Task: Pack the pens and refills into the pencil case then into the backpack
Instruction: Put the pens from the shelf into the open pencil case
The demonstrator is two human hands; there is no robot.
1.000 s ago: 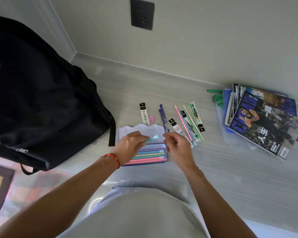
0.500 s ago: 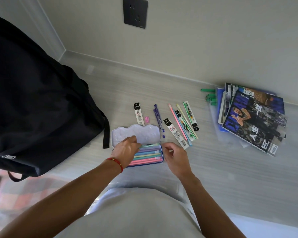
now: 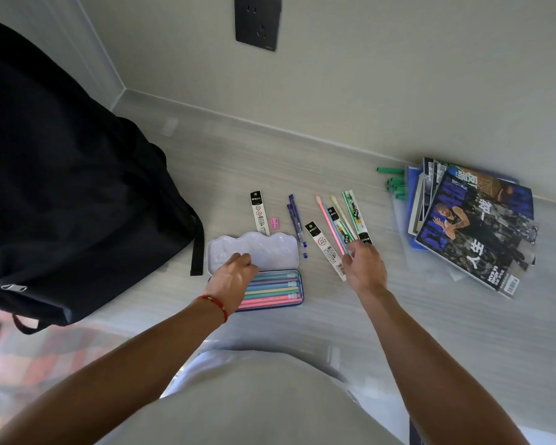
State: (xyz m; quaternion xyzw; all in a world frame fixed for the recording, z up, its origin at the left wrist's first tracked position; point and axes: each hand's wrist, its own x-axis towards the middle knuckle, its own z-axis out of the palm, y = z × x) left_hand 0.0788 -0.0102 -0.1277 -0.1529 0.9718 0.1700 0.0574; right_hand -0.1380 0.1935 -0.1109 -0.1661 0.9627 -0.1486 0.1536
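An open pencil case [image 3: 294, 301] lies on the grey surface, its white lid [image 3: 270, 248] flipped back. Several pastel pens [image 3: 270, 290] fill its tray. My left hand [image 3: 231, 281] rests on the case's left end with fingers curled down onto the lid edge, holding nothing I can see. My right hand [image 3: 365, 268] reaches the lower ends of a pink pen [image 3: 329, 223] and a blue pen beside it, fingers touching them. Refill packets [image 3: 325, 248] [image 3: 260, 213], purple pens [image 3: 294, 216] and a green packet [image 3: 355, 215] lie behind. The black backpack [image 3: 71, 203] stands left.
A stack of magazines [image 3: 472, 226] sits at the right, with green pens [image 3: 395, 184] poking out behind it. A small pink sharpener [image 3: 274, 223] lies between a refill packet and the purple pens. The wall and a dark socket [image 3: 257, 22] are behind.
The mint pen I held between both hands went into the case. My right hand has since moved right to the pink and blue pens; my left stays on the case.
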